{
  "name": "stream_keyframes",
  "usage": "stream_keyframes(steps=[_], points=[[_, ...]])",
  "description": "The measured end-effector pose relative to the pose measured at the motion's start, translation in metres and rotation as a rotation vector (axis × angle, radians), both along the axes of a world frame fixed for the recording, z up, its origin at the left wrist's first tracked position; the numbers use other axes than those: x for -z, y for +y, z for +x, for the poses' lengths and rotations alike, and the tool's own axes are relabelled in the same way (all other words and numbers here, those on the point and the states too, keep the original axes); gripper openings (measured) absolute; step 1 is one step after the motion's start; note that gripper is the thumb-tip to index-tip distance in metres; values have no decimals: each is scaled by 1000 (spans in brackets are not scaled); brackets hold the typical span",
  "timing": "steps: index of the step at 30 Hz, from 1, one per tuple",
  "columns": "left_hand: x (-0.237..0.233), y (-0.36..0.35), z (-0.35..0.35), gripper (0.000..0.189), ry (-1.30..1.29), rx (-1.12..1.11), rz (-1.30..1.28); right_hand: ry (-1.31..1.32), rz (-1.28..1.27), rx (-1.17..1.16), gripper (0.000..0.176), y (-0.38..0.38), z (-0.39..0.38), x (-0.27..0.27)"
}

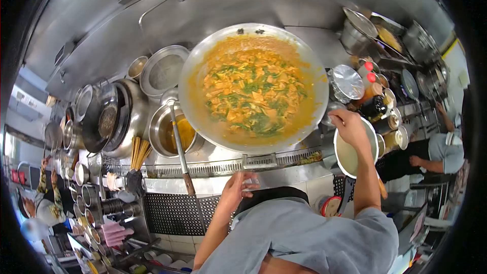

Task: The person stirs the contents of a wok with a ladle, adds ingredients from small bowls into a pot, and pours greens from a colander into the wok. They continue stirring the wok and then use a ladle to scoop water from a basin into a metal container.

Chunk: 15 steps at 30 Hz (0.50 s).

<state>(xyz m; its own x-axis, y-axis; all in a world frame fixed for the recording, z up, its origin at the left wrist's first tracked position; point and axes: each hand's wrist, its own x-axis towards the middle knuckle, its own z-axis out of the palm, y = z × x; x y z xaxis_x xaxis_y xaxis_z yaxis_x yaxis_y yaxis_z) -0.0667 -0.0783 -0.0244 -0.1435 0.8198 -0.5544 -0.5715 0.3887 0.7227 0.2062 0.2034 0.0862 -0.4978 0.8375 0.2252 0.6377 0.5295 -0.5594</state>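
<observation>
A very wide metal wok full of orange-sauced food with green leaves fills the middle of the view. My right hand is to the right of it, fingers pinched together beside a small shiny bowl; I cannot tell what is in the pinch. Below that wrist stands a white bucket with pale contents. My left hand hovers in front of the counter edge, fingers loosely curled and apart, with nothing in them. A long-handled ladle leans from a steel pot of yellow-brown liquid.
A foil-covered container and red-capped bottles crowd the right side. Left of the wok are a round strainer, stacked woks and a bundle of wooden sticks. Other people work at far right and far left.
</observation>
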Motion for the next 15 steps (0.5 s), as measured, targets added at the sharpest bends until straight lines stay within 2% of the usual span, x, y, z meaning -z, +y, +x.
stream_keyframes(steps=[3,5,7,9,11,12,13,14,15], points=[[52,-64,-4,43,-270,-101,-80,-133,-109,45,19,-1,-13,-7],[84,-121,11,42,-360,-290,-191,-162,-171,-23,19,-3,-18,-15],[198,-229,35,34,481,149,-547,-89,-284,-197,17,-7,-21,-15],[112,-251,65,25,976,306,-547,38,-502,-544,12,-22,-28,-21],[83,-284,98,22,716,158,-695,194,-961,-867,8,-41,-49,-9],[69,-292,115,26,622,212,-763,184,-1108,-883,9,-59,-64,2],[93,-324,139,30,690,297,-661,146,-1251,-877,10,-82,-75,8],[99,-333,154,33,604,460,-683,94,-1323,-817,10,-100,-85,17],[119,-345,183,36,623,380,-687,32,-1379,-748,10,-119,-96,31]])
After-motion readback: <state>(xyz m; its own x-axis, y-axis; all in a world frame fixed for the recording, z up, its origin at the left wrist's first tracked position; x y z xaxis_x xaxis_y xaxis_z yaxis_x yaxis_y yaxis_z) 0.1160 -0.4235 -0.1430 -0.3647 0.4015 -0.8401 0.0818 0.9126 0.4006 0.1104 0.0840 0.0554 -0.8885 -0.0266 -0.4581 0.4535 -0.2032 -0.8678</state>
